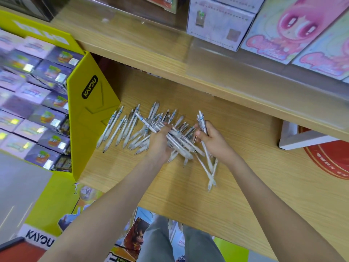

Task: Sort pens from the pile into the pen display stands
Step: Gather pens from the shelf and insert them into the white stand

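White pens inside left hand, right hand.

Matt wood-grain shelf; white plastic pens.

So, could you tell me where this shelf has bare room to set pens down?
Bare wood lies between the right hand and the red mat, and along the near edge of the shelf. It is crowded from the yellow display past the left hand, where the pens sprawl.
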